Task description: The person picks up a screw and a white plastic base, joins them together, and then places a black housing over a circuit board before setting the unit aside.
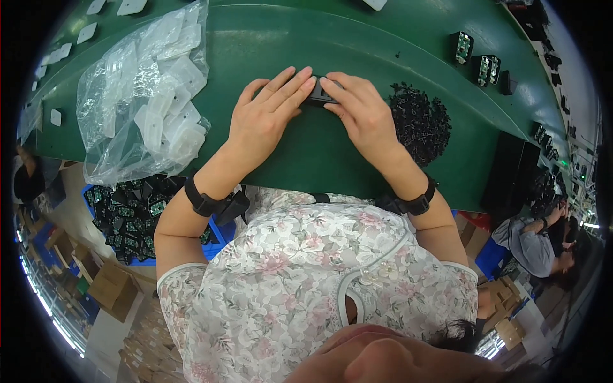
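A small black plastic housing with a rectangular recess lies on the green work surface, between my two hands. My left hand holds its left end, fingers long and close together, with the thumb low beside it. The thumb and fingers of my right hand grip the housing from the right, fingertips over its top. Part of the housing is hidden under the fingers. Just right of my right hand is a heap of small black plastic parts.
A clear plastic bag of translucent white plates lies at the left. Black housings with green circuit boards stand at the far right. A blue crate of circuit boards sits below the left table edge. Another person sits at the right.
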The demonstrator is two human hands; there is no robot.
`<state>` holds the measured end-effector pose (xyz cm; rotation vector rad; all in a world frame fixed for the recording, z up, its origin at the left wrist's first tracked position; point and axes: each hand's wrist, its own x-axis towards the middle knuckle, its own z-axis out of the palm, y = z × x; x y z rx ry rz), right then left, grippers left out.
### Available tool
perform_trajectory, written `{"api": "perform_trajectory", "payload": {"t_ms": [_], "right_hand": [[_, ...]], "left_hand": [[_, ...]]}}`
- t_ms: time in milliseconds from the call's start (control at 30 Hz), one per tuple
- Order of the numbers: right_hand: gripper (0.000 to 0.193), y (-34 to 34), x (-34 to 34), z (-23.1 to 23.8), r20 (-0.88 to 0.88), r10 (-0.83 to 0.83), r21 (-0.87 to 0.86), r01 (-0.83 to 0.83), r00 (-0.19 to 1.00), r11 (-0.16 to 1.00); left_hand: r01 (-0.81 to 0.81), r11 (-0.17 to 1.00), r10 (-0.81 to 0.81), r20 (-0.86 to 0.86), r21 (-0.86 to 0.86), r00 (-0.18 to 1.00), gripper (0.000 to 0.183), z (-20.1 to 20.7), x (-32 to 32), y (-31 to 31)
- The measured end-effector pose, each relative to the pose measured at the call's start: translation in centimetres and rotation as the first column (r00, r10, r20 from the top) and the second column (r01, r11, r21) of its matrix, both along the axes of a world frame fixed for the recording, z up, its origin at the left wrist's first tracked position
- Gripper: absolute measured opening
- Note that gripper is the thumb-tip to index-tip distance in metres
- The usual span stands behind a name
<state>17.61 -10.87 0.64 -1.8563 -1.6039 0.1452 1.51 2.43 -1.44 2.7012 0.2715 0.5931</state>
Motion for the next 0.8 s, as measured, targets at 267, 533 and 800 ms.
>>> {"api": "perform_trajectory", "payload": {"t_ms": [267, 533, 800], "right_hand": [[0.045, 1.9, 2.5, 1.2, -0.819, -0.011, -0.029, -0.022, 0.574, 0.999], [0.034, 3.5, 6.8, 3.3, -0.677, -0.04, 0.035, 0.087, 0.735, 0.996], [0.036, 3.5, 20.8, 1.2, -0.394, -0.191, -0.338, 0.051, 0.899, 0.94]], "left_hand": [[-0.147, 0.916, 0.211, 0.137, -0.373, 0.968, 0.042, -0.5, 3.4, -0.1], [-0.093, 0.643, 0.269, 0.111, -0.76, 0.957, 0.032, 1.4, 1.9, -1.2], [-0.663, 0.749, 0.662, 0.07, -0.019, 0.746, 0.021, 2.8, -9.0, 3.7]]}}
